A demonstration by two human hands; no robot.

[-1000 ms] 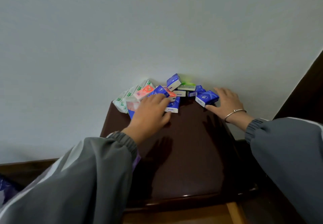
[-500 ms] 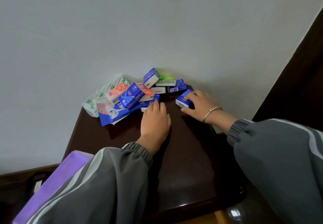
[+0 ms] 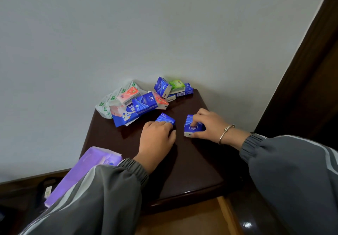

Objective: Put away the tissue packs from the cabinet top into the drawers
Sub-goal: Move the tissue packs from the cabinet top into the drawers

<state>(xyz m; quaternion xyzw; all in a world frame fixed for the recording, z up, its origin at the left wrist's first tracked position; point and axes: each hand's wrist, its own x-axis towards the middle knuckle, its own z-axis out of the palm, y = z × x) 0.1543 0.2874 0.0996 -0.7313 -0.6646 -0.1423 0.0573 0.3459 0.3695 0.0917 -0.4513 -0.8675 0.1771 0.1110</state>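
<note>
A pile of tissue packs point(image 3: 142, 101) in blue, white, orange and green lies against the wall at the back of the dark brown cabinet top point(image 3: 192, 168). Nearer me, my left hand point(image 3: 155, 141) covers a small blue pack point(image 3: 165, 118), its fingers curled over the pack's near end. My right hand point(image 3: 210, 124) pinches a second small blue pack point(image 3: 192, 127) between thumb and fingers, a bracelet on its wrist. Both packs rest on the cabinet top, side by side and apart. No drawer is visible.
A large purple tissue pack point(image 3: 82, 174) lies at the cabinet's left edge, partly under my left sleeve. A dark wooden frame point(image 3: 301, 79) rises at the right. A white wall point(image 3: 128, 33) stands behind the cabinet, and wooden floor point(image 3: 182, 222) shows below its front edge.
Both hands have pulled back from the pile toward me, each drawing one small blue pack across the cabinet top. The purple pack has come into view at the left.
</note>
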